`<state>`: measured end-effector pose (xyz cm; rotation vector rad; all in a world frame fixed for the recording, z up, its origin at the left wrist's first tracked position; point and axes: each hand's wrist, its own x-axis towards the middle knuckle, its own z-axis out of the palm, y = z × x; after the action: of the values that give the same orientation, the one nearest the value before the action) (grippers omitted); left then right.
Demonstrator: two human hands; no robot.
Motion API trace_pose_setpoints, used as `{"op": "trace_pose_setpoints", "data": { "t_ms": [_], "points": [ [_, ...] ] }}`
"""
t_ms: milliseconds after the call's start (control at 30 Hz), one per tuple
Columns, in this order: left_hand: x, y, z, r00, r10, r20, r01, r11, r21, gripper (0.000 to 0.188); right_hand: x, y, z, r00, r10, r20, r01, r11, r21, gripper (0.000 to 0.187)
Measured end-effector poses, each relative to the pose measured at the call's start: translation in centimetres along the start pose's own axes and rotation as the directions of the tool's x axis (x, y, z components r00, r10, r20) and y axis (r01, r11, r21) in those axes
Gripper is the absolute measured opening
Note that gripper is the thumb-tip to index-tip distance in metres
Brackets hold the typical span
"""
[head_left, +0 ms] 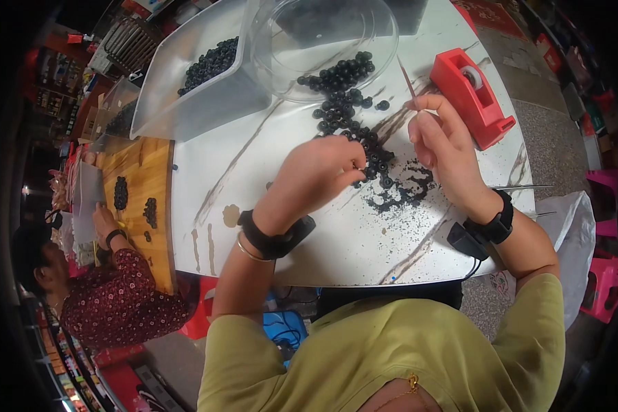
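My left hand (321, 172) is over the white marbled table (240, 165), its fingers curled into a pinch beside a pile of small round black beads (347, 103). What lies between those fingertips, if anything, is too small to make out. Some of the nearest beads look like rings with a hole. To the right, my right hand (448, 144) is raised, thumb and forefinger closed on a thin pointed stick (406, 79) that points up and away. Between the hands, black crumbs (402, 196) are scattered on the tabletop.
A clear bin (254, 103) with more black beads stands at the far left, next to a round transparent lid (323, 51). A red tape dispenser (468, 96) is at the right. On the left, another person (120, 288) works at a wooden table (141, 165). Pink stools (605, 281) stand at right.
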<state>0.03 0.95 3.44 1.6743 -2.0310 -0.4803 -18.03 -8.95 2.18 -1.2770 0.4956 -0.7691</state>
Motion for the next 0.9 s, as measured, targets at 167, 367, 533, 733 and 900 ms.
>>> {"op": "trace_pose_setpoints", "data": {
  "t_ms": [167, 367, 533, 733, 900],
  "points": [
    [-0.6, -0.3, 1.4, 0.998, -0.005, -0.067, 0.01, 0.997, 0.082, 0.019, -0.3, 0.2, 0.2, 0.999, 0.052, 0.004, -0.052, 0.999, -0.011, 0.021],
    [-0.7, 0.3, 1.9, 0.992, -0.111, -0.068, 0.116, 0.989, 0.092, 0.022, -0.5, 0.4, 0.2, 0.997, 0.072, 0.011, -0.072, 0.997, -0.024, 0.02],
    [-0.7, 0.0, 1.9, 0.992, -0.09, -0.088, 0.103, 0.983, 0.153, 0.021, -0.6, 0.3, 0.4, 0.993, 0.119, 0.024, -0.119, 0.993, 0.011, 0.019],
    [-0.8, 0.4, 1.4, 0.976, -0.217, 0.005, 0.083, 0.353, -0.932, 0.017, -1.4, 0.3, 1.0, 0.978, 0.149, 0.146, -0.147, 0.989, -0.021, 0.019],
    [-0.8, -0.8, 2.7, 0.969, -0.248, -0.019, 0.002, 0.084, -0.996, 0.022, -1.7, 0.2, 1.2, 0.967, 0.178, 0.183, -0.162, 0.982, -0.1, 0.022]
  ]
}}
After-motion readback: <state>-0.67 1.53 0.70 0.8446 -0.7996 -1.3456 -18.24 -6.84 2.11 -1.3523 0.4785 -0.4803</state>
